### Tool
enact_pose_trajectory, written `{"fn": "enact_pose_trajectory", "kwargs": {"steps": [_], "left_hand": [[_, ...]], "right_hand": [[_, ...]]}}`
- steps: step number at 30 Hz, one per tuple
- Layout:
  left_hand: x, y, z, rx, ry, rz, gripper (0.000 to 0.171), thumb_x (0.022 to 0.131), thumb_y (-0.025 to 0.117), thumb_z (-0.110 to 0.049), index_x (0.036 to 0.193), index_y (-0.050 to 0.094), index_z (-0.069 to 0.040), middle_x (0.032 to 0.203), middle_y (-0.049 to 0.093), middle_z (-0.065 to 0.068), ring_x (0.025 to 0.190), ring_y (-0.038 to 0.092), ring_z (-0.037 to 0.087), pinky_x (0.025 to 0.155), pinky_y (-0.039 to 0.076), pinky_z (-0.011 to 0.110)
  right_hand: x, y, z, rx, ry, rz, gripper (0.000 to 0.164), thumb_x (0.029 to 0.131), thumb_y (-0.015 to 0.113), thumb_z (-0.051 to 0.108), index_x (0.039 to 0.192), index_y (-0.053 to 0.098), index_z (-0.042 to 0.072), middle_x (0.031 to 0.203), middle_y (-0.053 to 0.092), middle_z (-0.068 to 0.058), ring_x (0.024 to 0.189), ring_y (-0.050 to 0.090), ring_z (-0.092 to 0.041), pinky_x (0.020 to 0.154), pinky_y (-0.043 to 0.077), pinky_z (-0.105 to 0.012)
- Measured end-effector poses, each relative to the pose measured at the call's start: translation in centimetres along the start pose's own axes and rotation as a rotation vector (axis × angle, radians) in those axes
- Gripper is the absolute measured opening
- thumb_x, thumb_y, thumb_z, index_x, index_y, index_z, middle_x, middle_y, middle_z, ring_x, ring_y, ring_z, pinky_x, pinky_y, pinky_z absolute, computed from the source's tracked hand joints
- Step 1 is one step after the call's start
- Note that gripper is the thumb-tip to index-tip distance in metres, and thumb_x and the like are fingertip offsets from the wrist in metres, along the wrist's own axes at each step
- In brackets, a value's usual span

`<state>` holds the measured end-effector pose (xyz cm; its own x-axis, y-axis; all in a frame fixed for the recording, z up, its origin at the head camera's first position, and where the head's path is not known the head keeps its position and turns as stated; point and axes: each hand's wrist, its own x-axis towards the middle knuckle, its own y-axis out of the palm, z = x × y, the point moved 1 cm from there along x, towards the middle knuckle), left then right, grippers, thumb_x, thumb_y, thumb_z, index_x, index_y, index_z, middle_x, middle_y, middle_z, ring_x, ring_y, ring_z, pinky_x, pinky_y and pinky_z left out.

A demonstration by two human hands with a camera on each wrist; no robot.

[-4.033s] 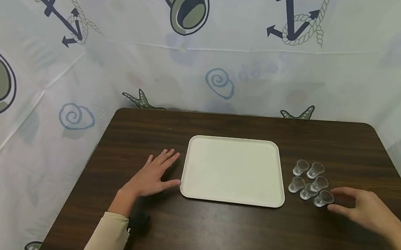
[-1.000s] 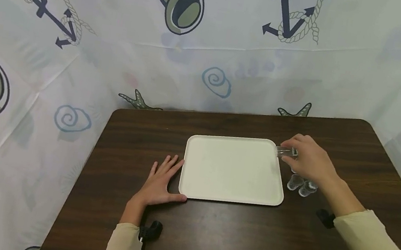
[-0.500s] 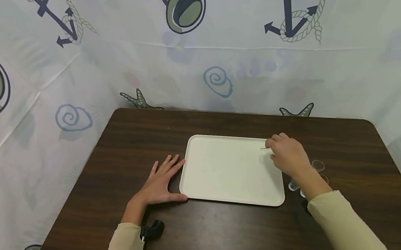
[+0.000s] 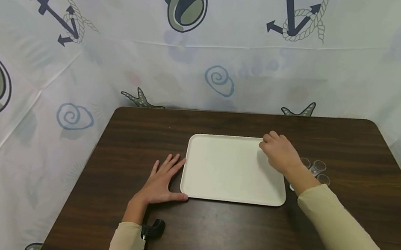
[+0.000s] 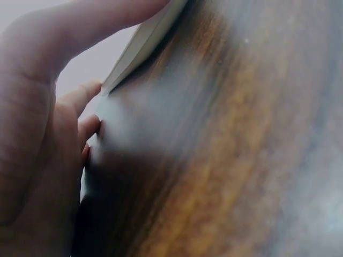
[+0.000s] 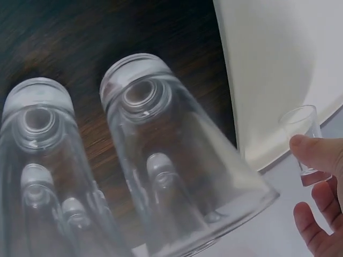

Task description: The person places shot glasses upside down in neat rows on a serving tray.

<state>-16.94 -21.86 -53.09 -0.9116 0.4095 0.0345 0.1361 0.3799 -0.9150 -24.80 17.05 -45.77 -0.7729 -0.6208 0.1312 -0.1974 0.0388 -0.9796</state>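
Note:
My right hand (image 4: 277,153) is over the far right corner of the white tray (image 4: 233,168). It pinches a small clear shot glass (image 6: 303,128) between thumb and fingers. In the right wrist view the glass has its rim toward the tray and its base away from it; the hand hides it in the head view. Along the tray's left edge my left hand (image 4: 158,183) lies with fingers spread, its thumb at the near left corner. Other shot glasses (image 4: 319,167) stand right of the tray, partly behind the right forearm; two loom large in the right wrist view.
The tray lies on a dark wood-grain table (image 4: 214,239). A white patterned cloth (image 4: 253,85) hangs behind the table and at its sides. A black band (image 4: 153,229) is on the left wrist.
My right hand has lifted a shot glass from the group, tipped it over, and carried it left above the tray's far corner. My left hand has slid slightly nearer, thumb onto the tray's corner.

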Motion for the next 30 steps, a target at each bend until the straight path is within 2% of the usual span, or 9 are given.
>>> {"fn": "enact_pose_trajectory", "kwargs": {"steps": [3,9,21,26,30], "left_hand": [[0.0,-0.1,-0.1,-0.007,0.003,-0.002,0.11,0.066,0.065,-0.078,0.154,0.02,-0.03,0.16,0.016,0.005,0.147,0.009,0.03,0.111,0.002,0.062],[0.1,-0.1,-0.2,-0.01,0.007,-0.008,0.109,0.066,0.066,-0.077,0.154,0.021,-0.029,0.16,0.017,0.006,0.147,0.009,0.031,0.111,0.003,0.062],[0.1,-0.1,-0.3,-0.022,0.005,0.003,0.11,0.066,0.064,-0.078,0.154,0.019,-0.028,0.16,0.014,0.003,0.148,0.006,0.026,0.112,0.0,0.06],[0.0,0.0,-0.3,-0.027,-0.005,0.009,0.11,0.067,0.065,-0.077,0.154,0.019,-0.029,0.16,0.013,0.002,0.148,0.005,0.025,0.113,-0.002,0.059],[0.0,0.0,-0.2,-0.031,-0.009,0.006,0.11,0.067,0.065,-0.077,0.154,0.019,-0.029,0.16,0.014,0.003,0.148,0.005,0.026,0.113,-0.002,0.059]], "right_hand": [[0.2,0.2,0.1,-0.013,-0.006,0.017,0.022,0.079,0.073,-0.004,0.098,0.07,0.004,0.104,0.059,-0.011,0.095,0.047,-0.029,0.075,0.043,-0.041],[0.5,0.1,0.4,-0.024,-0.015,-0.003,0.024,0.073,0.078,-0.001,0.095,0.07,0.005,0.101,0.059,-0.011,0.093,0.045,-0.029,0.075,0.04,-0.042],[0.7,-0.1,1.0,-0.02,0.009,0.06,0.022,0.077,0.078,0.003,0.098,0.071,0.006,0.104,0.06,-0.01,0.092,0.044,-0.028,0.075,0.039,-0.04],[0.7,-0.5,1.1,0.025,0.031,0.088,0.028,0.079,0.075,0.0,0.106,0.07,0.006,0.113,0.061,-0.011,0.101,0.048,-0.03,0.081,0.042,-0.042],[0.6,-0.8,1.1,0.1,0.059,0.065,0.033,0.079,0.069,-0.008,0.109,0.069,0.006,0.115,0.061,-0.012,0.106,0.05,-0.031,0.085,0.044,-0.043]]}}
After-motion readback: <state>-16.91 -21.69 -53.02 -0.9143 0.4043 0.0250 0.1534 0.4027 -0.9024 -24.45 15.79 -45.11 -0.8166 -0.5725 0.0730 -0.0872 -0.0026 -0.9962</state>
